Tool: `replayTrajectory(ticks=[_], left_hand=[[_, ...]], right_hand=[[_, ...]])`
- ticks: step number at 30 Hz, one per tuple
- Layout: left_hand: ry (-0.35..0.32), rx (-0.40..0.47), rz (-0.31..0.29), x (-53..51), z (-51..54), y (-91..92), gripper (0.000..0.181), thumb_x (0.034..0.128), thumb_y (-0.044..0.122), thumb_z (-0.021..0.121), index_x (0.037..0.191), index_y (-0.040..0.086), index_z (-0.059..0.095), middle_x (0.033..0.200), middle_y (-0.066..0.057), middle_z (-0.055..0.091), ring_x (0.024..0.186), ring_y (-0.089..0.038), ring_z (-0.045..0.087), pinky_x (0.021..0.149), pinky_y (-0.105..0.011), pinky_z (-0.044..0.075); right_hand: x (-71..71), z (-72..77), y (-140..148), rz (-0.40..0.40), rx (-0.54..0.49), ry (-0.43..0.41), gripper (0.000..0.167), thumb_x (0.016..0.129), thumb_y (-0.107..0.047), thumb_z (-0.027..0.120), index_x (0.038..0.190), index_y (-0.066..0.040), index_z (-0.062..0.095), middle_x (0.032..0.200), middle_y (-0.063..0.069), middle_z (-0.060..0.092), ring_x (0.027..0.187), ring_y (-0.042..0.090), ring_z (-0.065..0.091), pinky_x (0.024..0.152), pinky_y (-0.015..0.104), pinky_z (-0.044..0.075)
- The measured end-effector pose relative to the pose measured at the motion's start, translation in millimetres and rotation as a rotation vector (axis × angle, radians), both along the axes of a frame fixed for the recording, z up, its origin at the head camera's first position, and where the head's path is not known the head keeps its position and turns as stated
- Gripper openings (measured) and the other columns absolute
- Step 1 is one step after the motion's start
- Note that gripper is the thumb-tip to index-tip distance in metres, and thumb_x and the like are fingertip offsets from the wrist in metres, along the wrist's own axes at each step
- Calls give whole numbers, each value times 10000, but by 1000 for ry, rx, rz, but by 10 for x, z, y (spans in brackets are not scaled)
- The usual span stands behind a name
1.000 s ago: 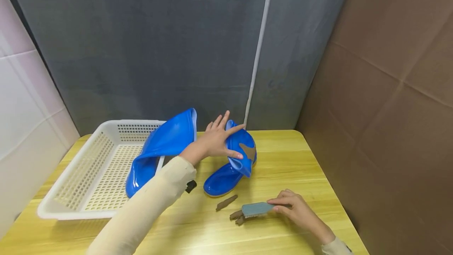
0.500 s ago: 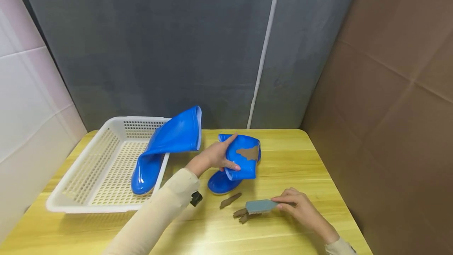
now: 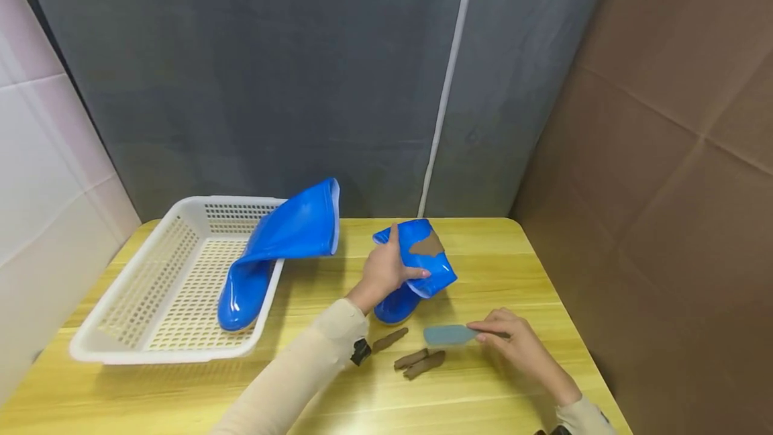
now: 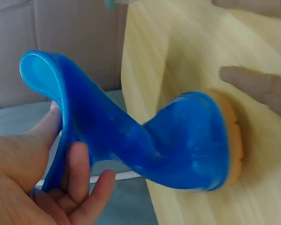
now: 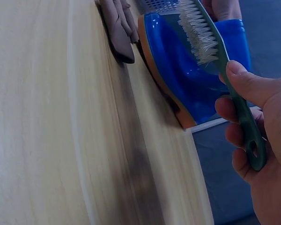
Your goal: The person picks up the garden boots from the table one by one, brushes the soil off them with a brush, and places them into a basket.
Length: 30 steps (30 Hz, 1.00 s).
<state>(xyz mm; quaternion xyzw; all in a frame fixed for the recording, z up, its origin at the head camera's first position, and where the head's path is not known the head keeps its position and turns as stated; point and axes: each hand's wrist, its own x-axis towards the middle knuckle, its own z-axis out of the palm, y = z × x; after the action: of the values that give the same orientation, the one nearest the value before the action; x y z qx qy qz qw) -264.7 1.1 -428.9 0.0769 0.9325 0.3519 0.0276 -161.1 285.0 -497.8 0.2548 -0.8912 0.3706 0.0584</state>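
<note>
A blue rain boot (image 3: 433,266) with a tan sole stands on the table, a brown muddy-looking patch (image 3: 427,244) on its shaft. My left hand (image 3: 384,270) grips the shaft's top rim, thumb on one side and fingers on the other in the left wrist view. The shaft leans and bends under the grip. In my right hand (image 3: 513,341) is a grey-green scrub brush (image 3: 445,335), pinched by its handle. Its white bristles (image 5: 199,35) show in the right wrist view, facing away from the palm. The brush hovers above the table, apart from the boot in the head view.
Several brown clay-like strips (image 3: 425,364) lie between the boot and the table's front. On the left stands a white perforated basket (image 3: 90,341); a second blue boot (image 3: 290,230) leans in it with its shaft over the rim. Grey and brown cloth walls enclose the table (image 3: 501,267).
My left hand has closed on the boot's rim and tilted the shaft to the right. The brush, earlier over the brown strips, has risen and moved slightly away, leaving them on the table.
</note>
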Motion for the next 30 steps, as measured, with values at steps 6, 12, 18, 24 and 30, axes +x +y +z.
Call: replayTrajectory(ticks=[6, 12, 18, 24, 30], left_hand=[[54, 82, -43, 52, -215, -106, 1190, 729, 483, 835, 1606, 175, 92, 1376, -243, 586, 1173, -411, 646, 969, -568, 533], [86, 111, -70, 156, -423, -204, 1195, 723, 432, 847, 1607, 179, 84, 1307, -258, 628, 1116, -402, 677, 943, -537, 555], [112, 147, 22, 189, -485, -282, 1211, 717, 433, 858, 1601, 114, 95, 1326, -274, 610, 1158, -417, 653, 973, -544, 537], [49, 307, 111, 253, -475, -319, 1184, 744, 397, 857, 1582, 27, 108, 1465, -301, 474, 1292, -469, 542, 1025, -587, 484], [9, 473, 117, 419, -494, -328, 1126, 768, 361, 850, 1577, 38, 136, 1516, -265, 418, 1338, -471, 495, 1037, -602, 472]], right_hand=[[-1, 21, 3, 3, -12, 22, 264, 885, -172, 706, 1143, -143, 753, 891, -138, 657, 838, -23, 523, 667, 203, 482], [-7, 45, -13, 3, -41, 30, 266, 890, -158, 698, 1151, -140, 750, 888, -56, 677, 841, -17, 529, 669, 201, 488], [-22, 108, -68, -19, -71, 45, 268, 885, -138, 703, 1148, -164, 751, 913, -89, 672, 874, 10, 538, 716, 202, 485], [-13, 137, -95, -28, -64, 25, 272, 888, -129, 697, 1155, -157, 745, 943, -98, 664, 895, 14, 540, 734, 197, 497], [-39, 166, -120, -69, -97, 48, 278, 883, -92, 703, 1154, -132, 746, 936, -69, 674, 902, 6, 555, 759, 209, 526]])
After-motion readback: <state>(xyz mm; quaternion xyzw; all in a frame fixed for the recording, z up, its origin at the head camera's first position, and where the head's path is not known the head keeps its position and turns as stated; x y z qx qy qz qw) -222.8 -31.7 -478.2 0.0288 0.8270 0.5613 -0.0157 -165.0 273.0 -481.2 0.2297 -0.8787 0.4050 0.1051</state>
